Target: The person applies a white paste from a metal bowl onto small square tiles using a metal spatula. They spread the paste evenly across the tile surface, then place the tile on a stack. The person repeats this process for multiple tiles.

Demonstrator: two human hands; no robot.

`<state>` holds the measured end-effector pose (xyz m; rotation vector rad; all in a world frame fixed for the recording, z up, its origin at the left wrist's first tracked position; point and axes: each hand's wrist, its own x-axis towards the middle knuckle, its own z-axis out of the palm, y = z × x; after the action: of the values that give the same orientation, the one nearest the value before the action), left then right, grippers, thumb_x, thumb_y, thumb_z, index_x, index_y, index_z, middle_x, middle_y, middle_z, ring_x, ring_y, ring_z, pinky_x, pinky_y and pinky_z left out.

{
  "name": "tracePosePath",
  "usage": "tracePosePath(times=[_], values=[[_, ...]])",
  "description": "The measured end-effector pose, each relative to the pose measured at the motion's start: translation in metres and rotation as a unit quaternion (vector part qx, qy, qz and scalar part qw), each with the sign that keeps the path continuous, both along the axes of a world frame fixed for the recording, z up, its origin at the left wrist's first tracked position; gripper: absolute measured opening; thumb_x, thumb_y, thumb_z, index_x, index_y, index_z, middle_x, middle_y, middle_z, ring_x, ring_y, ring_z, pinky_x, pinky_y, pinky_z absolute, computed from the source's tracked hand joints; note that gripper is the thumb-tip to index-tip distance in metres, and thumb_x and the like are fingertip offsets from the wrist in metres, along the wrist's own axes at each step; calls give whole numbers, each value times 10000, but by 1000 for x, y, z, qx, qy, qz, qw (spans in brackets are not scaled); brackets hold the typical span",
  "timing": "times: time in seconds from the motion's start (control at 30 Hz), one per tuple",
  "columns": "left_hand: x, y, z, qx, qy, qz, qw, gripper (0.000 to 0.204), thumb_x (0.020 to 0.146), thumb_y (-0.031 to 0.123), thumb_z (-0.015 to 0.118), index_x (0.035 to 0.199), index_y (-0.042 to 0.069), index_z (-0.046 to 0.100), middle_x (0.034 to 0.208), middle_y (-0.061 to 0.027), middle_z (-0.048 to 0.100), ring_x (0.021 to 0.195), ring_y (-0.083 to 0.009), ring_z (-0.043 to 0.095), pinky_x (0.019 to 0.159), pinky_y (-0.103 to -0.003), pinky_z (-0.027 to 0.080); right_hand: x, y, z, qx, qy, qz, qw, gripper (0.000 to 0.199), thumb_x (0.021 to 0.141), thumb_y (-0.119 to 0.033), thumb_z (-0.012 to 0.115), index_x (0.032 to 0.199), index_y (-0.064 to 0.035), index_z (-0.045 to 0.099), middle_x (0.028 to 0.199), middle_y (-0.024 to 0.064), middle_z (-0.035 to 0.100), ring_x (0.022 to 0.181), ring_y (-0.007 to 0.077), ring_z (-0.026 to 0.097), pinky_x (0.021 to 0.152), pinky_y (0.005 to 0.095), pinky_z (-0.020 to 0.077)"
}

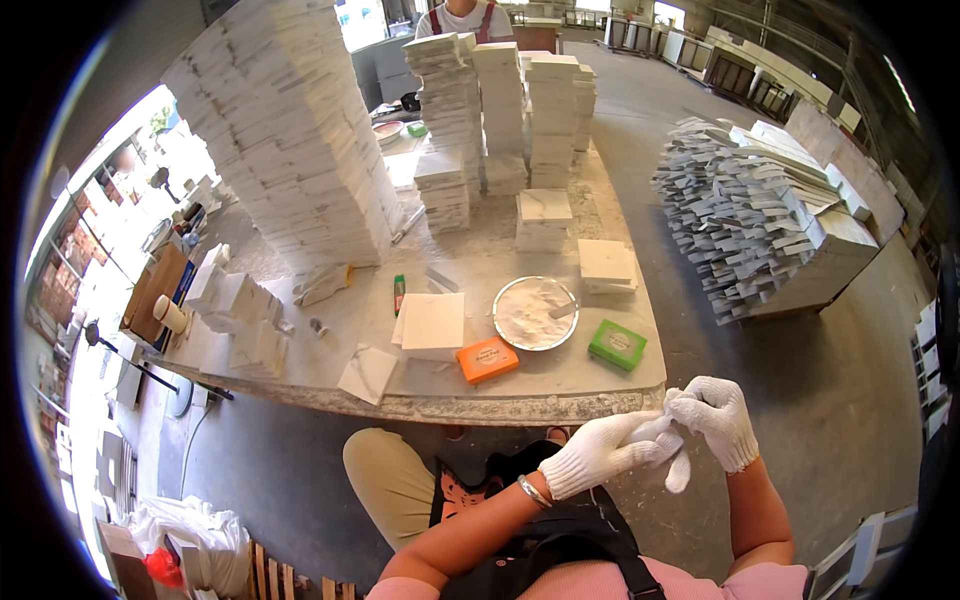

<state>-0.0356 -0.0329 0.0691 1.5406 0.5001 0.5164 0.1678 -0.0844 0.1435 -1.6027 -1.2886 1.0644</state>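
Observation:
Both my hands wear white knitted gloves and meet just beyond the table's near right corner. My left hand (597, 455), with a silver bangle at its wrist, points to the right, its fingers apart and one glove finger hanging down. Against its fingertips, my right hand (718, 420) is closed in a pinch, apparently on a fingertip of the left glove; the exact contact is partly hidden. The nearest things on the table are a green box (617, 345), an orange box (487, 360) and a round metal-rimmed bowl (512, 338) of white powder with a flat piece in it.
White marble-look tiles lie on the table (620, 385): a small stack (432, 325), a loose tile (367, 373), another stack (606, 265). Tall tile stacks (290, 130) rise behind. A pallet of stacked strips (740, 220) stands at right. Another person (463, 20) is beyond the table.

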Motion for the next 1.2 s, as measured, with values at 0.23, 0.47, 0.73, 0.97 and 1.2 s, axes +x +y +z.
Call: tracePosePath(times=[0.23,0.47,0.73,0.97,1.2], values=[[-3,3,-6,-9,4,43,999,445,952,379,664,1187,2,666,1074,-81,709,1010,-166,666,891,-322,515,-4,3,-5,31,32,5,999,207,867,-174,709,775,11,684,687,14,627,630,57,537,562,229,426],[-3,7,-8,32,-20,72,997,400,925,276,727,1183,-25,677,1066,-71,717,956,-122,653,868,-299,531,0,3,2,-10,40,7,999,195,885,-191,706,799,-16,696,695,-8,609,628,48,519,556,212,392],[-6,7,-36,-97,-51,89,990,561,923,366,718,1254,-68,587,1028,-93,687,930,-145,653,866,-301,534,35,-1,-8,74,94,-89,989,249,930,-260,695,787,-58,668,624,-26,556,553,37,452,501,209,321],[-5,9,-31,-71,-28,144,987,480,866,149,751,1266,-58,587,1058,-89,676,929,-127,651,869,-283,533,56,-11,-24,43,65,-104,992,274,969,-310,645,908,-48,698,715,-14,614,594,55,517,541,212,370],[-15,12,-40,-134,-120,194,964,438,844,-29,722,1263,-38,593,1042,-85,666,892,-165,670,830,-310,563,45,-2,-17,34,-19,-65,997,330,992,-324,589,1077,-40,733,861,8,683,685,66,572,605,221,404]])
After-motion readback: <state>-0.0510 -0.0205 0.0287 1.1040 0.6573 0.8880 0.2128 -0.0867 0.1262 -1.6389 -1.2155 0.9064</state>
